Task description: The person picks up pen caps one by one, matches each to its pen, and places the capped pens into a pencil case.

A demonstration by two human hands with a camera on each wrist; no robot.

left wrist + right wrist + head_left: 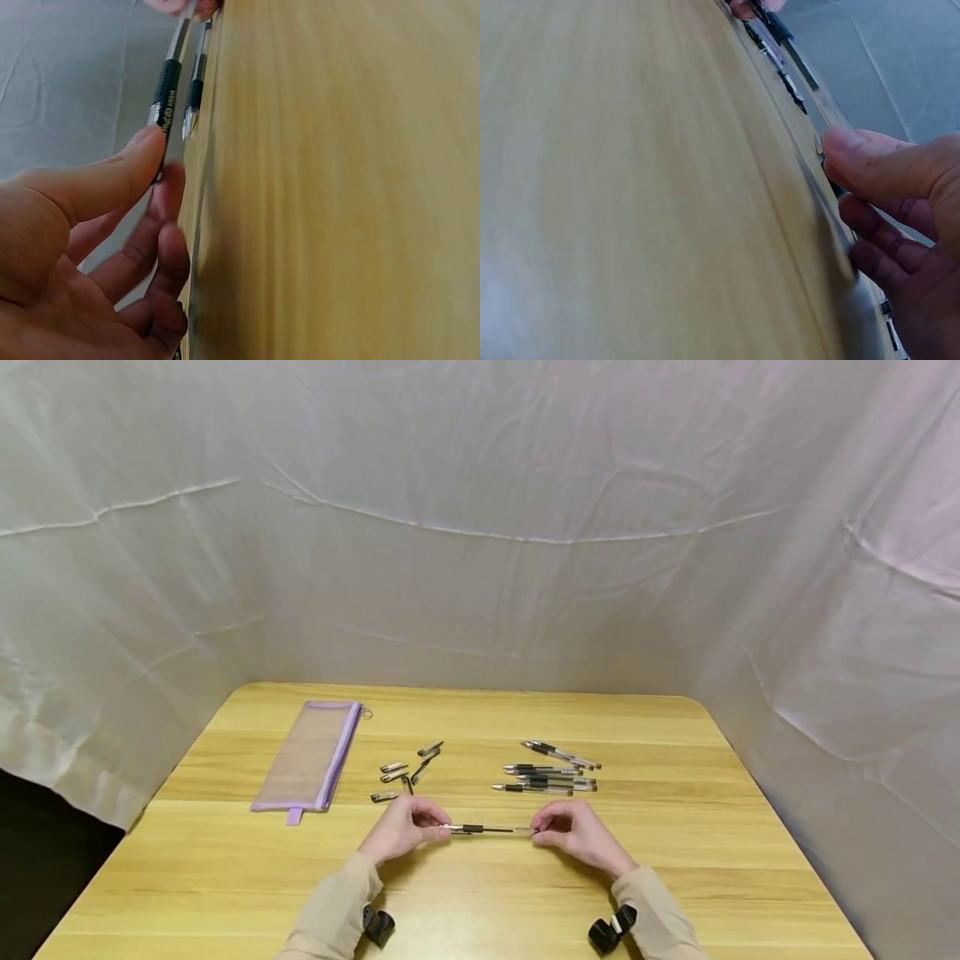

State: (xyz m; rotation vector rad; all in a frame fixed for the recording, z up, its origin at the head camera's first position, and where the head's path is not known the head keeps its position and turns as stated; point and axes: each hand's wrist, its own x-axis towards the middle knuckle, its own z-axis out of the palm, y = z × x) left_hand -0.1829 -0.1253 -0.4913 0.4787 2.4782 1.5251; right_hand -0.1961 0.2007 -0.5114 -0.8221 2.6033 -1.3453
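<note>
A gel pen [498, 830] with a clear barrel and a black grip is held level between my two hands, low above the table. My left hand [408, 828] pinches its left end between thumb and finger, where a clear cap with a dark printed clip [166, 112] shows over the tip end. My right hand [577, 835] pinches the barrel's far right end. In the right wrist view, the right thumb [855, 154] covers that end. Several loose pen caps [393, 777] lie beyond my left hand. Several uncapped pens [551, 779] lie beyond the right.
A mesh zip pouch [303, 760] with purple edging lies flat at the left of the wooden table [480, 910]. Pale cloth [480, 593] hangs around the back and sides. Black wrist cameras [378, 927] are strapped at both cuffs.
</note>
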